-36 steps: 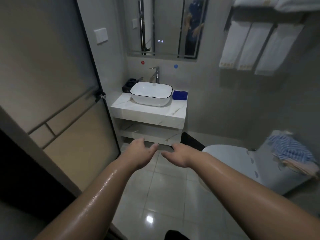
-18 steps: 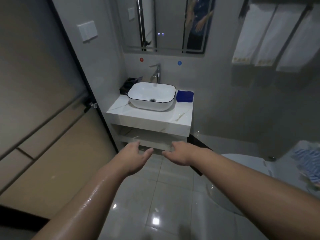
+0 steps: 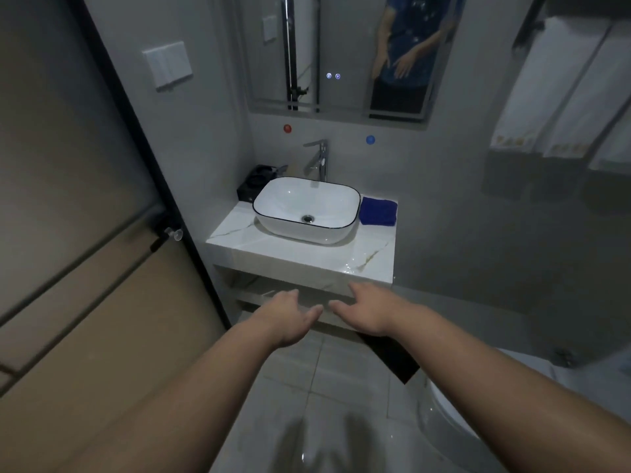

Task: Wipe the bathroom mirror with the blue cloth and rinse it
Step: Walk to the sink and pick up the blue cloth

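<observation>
Head view, left to right: one wall switch (image 3: 168, 64), one black box (image 3: 254, 186), one faucet (image 3: 319, 160) behind one white basin (image 3: 300, 233), and one folded blue cloth (image 3: 378, 211) lying on the counter (image 3: 307, 254) just right of the basin. One mirror (image 3: 341, 46) hangs above. The left hand (image 3: 290, 319) and right hand (image 3: 368, 310) hover before the counter, fingers loosely spread, holding nothing. Three white towels (image 3: 532, 90) hang at the right.

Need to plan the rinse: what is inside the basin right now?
Only the metal drain shows in the white basin; its near inner wall is hidden behind the rim. The blue cloth lies outside it, on the counter to the right.
</observation>
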{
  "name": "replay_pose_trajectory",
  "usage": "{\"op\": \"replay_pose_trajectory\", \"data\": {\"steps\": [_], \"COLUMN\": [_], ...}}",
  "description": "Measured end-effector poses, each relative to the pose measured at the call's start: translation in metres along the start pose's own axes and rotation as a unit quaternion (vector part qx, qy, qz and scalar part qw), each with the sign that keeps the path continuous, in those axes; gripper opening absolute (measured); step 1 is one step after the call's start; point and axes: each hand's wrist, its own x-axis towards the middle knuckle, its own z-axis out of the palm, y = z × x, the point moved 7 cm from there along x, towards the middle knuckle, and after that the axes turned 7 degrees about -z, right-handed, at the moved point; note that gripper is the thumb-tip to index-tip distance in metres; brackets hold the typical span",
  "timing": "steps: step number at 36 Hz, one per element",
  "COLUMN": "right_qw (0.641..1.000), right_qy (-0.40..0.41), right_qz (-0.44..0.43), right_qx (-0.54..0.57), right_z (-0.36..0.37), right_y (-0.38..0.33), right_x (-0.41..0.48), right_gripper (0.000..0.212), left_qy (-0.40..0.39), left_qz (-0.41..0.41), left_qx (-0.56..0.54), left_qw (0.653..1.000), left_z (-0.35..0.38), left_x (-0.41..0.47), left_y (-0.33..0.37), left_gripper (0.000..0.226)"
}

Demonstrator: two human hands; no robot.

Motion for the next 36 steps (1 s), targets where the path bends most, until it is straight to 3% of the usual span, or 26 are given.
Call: {"op": "replay_pose_trajectory", "data": {"steps": [4, 7, 10, 26, 32, 36], "right_qw": [0.999, 0.998, 0.999, 0.998, 0.997, 0.998], "right_qy": [0.02, 0.0, -0.01, -0.057, -0.069, -0.06], "right_qz": [0.015, 0.033, 0.038, -0.023, -0.024, 0.012], "right_qx": [0.033, 0.048, 0.032, 0.021, 0.015, 0.03], "right_z": [-0.011, -0.025, -0.038, -0.09, -0.11, -0.118], "right_y": [0.017, 0.021, 0.026, 0.029, 0.027, 0.039], "right_x": [0.03, 0.049, 0.079, 0.266, 0.319, 0.357], "right_gripper": [0.094, 0.085, 0.089, 0.086, 0.079, 0.061], "left_qy": [-0.008, 0.002, 0.0, 0.018, 0.019, 0.007], "left_qz": [0.0, 0.0, -0.004, -0.054, -0.042, -0.019], "left_qx": [-0.002, -0.012, -0.013, -0.028, -0.019, -0.026], "left_qw": [1.0, 1.0, 1.0, 0.998, 0.999, 0.999], "left_z": [-0.014, -0.032, -0.049, -0.125, -0.158, -0.173], "left_x": [0.034, 0.06, 0.092, 0.226, 0.275, 0.321], "left_y": [0.001, 0.003, 0.007, 0.024, 0.031, 0.042], "left_gripper": [0.092, 0.097, 0.085, 0.085, 0.074, 0.067]}}
